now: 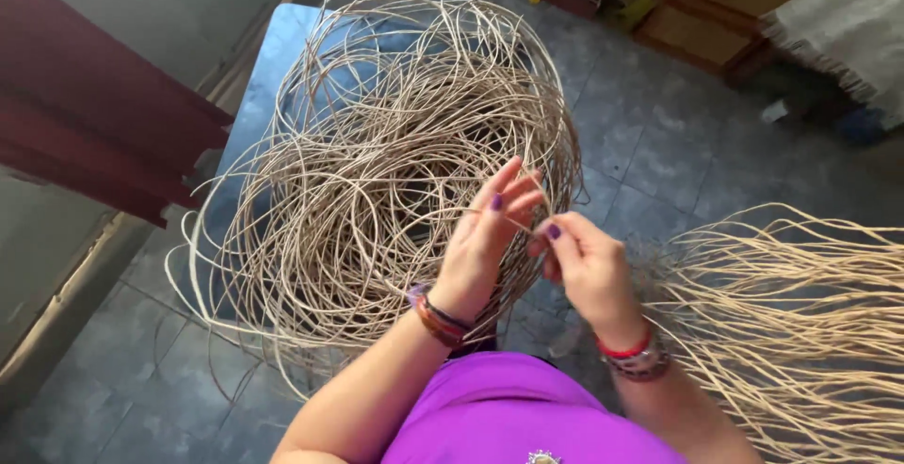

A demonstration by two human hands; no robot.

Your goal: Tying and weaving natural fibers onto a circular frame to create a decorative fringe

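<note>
A big tangled coil of pale cane strands (pixel 377 144) lies in front of me over a blue surface (pixel 282 40). My left hand (pixel 490 238) is raised against the coil's right side, fingers stretched and together, touching a thin strand. My right hand (pixel 579 261) pinches the same thin strand (pixel 523 224) between thumb and forefinger, just right of the left hand. Both wrists wear bracelets. The nails are painted purple.
A second bundle of straighter cane strands (pixel 791 323) spreads over the grey tiled floor (pixel 659 144) at the right. A dark red cloth (pixel 85 125) hangs at the left by a wall. Wooden boxes (pixel 716 2) and a fringed grey cloth (pixel 847 21) stand at the far right.
</note>
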